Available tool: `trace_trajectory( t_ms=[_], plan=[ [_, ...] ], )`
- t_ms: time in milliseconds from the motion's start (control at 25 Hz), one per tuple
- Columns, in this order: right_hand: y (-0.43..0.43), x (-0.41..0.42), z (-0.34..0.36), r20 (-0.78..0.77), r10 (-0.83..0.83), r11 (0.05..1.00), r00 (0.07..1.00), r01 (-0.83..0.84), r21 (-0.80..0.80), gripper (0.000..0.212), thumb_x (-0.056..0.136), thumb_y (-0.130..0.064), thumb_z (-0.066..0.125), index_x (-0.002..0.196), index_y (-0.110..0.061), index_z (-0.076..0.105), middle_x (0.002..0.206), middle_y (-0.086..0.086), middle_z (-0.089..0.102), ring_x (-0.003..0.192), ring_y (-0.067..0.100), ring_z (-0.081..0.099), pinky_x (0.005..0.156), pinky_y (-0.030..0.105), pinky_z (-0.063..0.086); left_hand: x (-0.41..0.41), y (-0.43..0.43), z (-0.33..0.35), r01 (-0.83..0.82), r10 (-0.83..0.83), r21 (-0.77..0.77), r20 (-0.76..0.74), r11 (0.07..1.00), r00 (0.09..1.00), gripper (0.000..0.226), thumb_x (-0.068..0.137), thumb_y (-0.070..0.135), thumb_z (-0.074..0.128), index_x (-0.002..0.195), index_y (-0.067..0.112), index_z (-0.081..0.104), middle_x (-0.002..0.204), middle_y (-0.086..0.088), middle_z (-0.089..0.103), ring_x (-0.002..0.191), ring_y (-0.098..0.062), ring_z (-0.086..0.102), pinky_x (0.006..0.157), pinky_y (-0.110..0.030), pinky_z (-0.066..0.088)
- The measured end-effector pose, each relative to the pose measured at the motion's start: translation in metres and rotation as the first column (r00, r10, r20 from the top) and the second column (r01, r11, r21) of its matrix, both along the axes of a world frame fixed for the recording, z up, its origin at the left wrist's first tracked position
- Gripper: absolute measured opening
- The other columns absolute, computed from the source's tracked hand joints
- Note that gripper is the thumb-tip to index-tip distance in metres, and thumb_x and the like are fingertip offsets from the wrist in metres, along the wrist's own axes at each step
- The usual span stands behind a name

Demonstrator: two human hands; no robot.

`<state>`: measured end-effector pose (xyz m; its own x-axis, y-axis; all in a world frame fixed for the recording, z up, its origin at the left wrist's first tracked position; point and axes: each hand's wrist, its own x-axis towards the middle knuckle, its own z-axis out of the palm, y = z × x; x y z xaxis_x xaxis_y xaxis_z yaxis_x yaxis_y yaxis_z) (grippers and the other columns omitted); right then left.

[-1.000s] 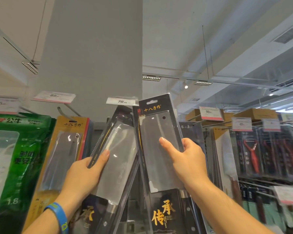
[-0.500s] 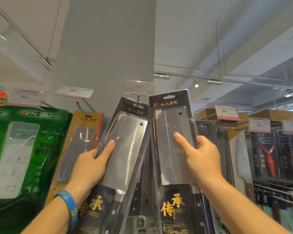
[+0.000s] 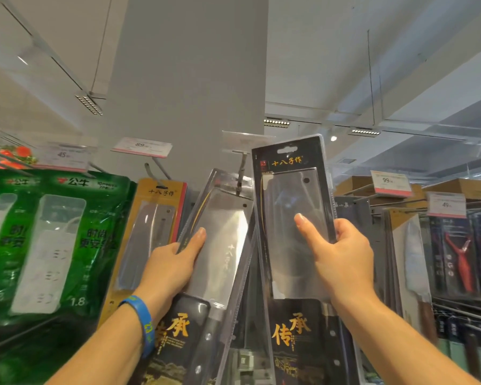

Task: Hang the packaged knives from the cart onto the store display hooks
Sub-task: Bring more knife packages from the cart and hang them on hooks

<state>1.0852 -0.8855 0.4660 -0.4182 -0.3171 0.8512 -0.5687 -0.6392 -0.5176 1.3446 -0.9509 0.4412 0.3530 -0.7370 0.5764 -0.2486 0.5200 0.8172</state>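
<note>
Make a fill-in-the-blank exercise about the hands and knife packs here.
The left hand grips a tilted knife pack; its wrist wears a ____ wristband.
The right hand holds an upright knife pack coloured ____.
The price tag above the yellow pack reads ____.
Answers: blue; black; 89.

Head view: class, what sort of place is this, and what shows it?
Probably a shop's kitchenware aisle: price tags sit above display hooks, packaged peelers hang nearby, and the left hand grips a tilted cleaver pack, the right hand an upright cleaver pack.
</note>
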Motion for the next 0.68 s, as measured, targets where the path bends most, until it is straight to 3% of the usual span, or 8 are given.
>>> trace_trajectory(
  t_ms=[120, 240, 320, 400, 480, 520, 600, 680],
  plan=[
    [-0.001, 0.001, -0.006, -0.017, -0.006, 1.000, 1.000, 0.006, 0.027, 0.055, 0.074, -0.077, 0.065, 0.079, -0.027, 0.043, 0.076, -0.012, 0.042, 0.073, 0.015, 0.039, 0.057, 0.032, 0.033, -0.011, -0.015, -0.001, -0.006, 0.005, 0.049, 0.032, 0.999, 0.999, 0.083, 0.072, 0.085, 0.056, 0.076, 0.003, 0.066, 0.082, -0.018, 0.071, 0.076, -0.030, 0.069, 0.066, -0.034, 0.050],
    [-0.003, 0.000, -0.010, -0.030, 0.003, 0.999, 1.000, -0.002, 0.044, 0.058, 0.070, -0.081, 0.061, 0.075, -0.025, 0.044, 0.072, -0.012, 0.043, 0.066, 0.012, 0.040, 0.058, 0.033, 0.036, -0.024, -0.035, 0.001, 0.030, -0.039, 0.173, 0.050, 0.985, 0.998, 0.076, 0.079, 0.081, 0.052, 0.089, 0.008, 0.068, 0.097, -0.015, 0.070, 0.085, -0.028, 0.065, 0.087, -0.039, 0.053],
    [-0.006, -0.001, -0.013, -0.055, 0.024, 0.996, 0.998, -0.019, 0.087, 0.063, 0.071, -0.080, 0.062, 0.085, -0.019, 0.054, 0.078, -0.012, 0.045, 0.074, 0.013, 0.044, 0.064, 0.033, 0.039, -0.031, -0.043, 0.007, -0.112, 0.013, 0.338, 0.280, 0.934, 0.960, 0.082, 0.088, 0.080, 0.035, 0.113, 0.007, 0.063, 0.117, -0.015, 0.067, 0.094, -0.029, 0.062, 0.090, -0.037, 0.050],
    [-0.006, -0.004, -0.012, -0.077, 0.021, 0.996, 0.997, -0.014, 0.092, 0.069, 0.070, -0.081, 0.061, 0.085, -0.014, 0.062, 0.072, -0.015, 0.054, 0.067, 0.008, 0.050, 0.060, 0.033, 0.042, -0.037, -0.046, 0.019, -0.321, 0.095, 0.365, 0.521, 0.874, 0.848, 0.077, 0.097, 0.070, 0.029, 0.132, 0.006, 0.053, 0.128, -0.016, 0.062, 0.111, -0.033, 0.061, 0.092, -0.038, 0.049],
    [-0.005, -0.007, -0.009, -0.069, 0.008, 0.996, 0.998, -0.002, 0.085, 0.062, 0.068, -0.082, 0.060, 0.075, -0.021, 0.061, 0.063, -0.012, 0.060, 0.060, 0.007, 0.055, 0.054, 0.035, 0.046, -0.040, -0.040, 0.038, -0.418, 0.210, 0.179, 0.653, 0.891, 0.728, 0.060, 0.100, 0.056, 0.043, 0.138, 0.010, 0.044, 0.134, -0.015, 0.057, 0.119, -0.035, 0.058, 0.095, -0.041, 0.049],
    [-0.005, -0.009, -0.008, -0.070, 0.005, 0.997, 0.998, 0.001, 0.083, 0.061, 0.068, -0.082, 0.061, 0.073, -0.021, 0.060, 0.063, -0.008, 0.061, 0.060, 0.009, 0.057, 0.055, 0.037, 0.046, -0.040, -0.034, 0.050, -0.409, 0.293, 0.034, 0.643, 0.912, 0.707, 0.063, 0.097, 0.053, 0.052, 0.142, 0.012, 0.038, 0.137, -0.015, 0.053, 0.121, -0.035, 0.056, 0.096, -0.042, 0.049],
    [-0.009, -0.014, -0.011, -0.079, 0.006, 0.996, 0.997, 0.000, 0.084, 0.067, 0.070, -0.081, 0.063, 0.073, -0.014, 0.059, 0.065, 0.003, 0.060, 0.057, 0.015, 0.053, 0.054, 0.040, 0.044, -0.038, -0.010, 0.078, -0.294, 0.397, -0.277, 0.482, 0.915, 0.781, 0.086, 0.087, 0.053, 0.069, 0.153, 0.020, 0.025, 0.143, -0.013, 0.046, 0.126, -0.033, 0.051, 0.099, -0.043, 0.046],
    [-0.013, -0.017, -0.015, -0.074, 0.013, 0.995, 0.997, -0.005, 0.100, 0.073, 0.070, -0.080, 0.064, 0.074, -0.007, 0.056, 0.068, 0.015, 0.058, 0.057, 0.022, 0.049, 0.053, 0.039, 0.039, -0.034, 0.017, 0.114, -0.246, 0.539, -0.601, 0.374, 0.761, 0.755, 0.086, 0.083, 0.049, 0.074, 0.152, 0.026, 0.030, 0.143, -0.007, 0.046, 0.126, -0.029, 0.049, 0.098, -0.043, 0.047]
  ],
)
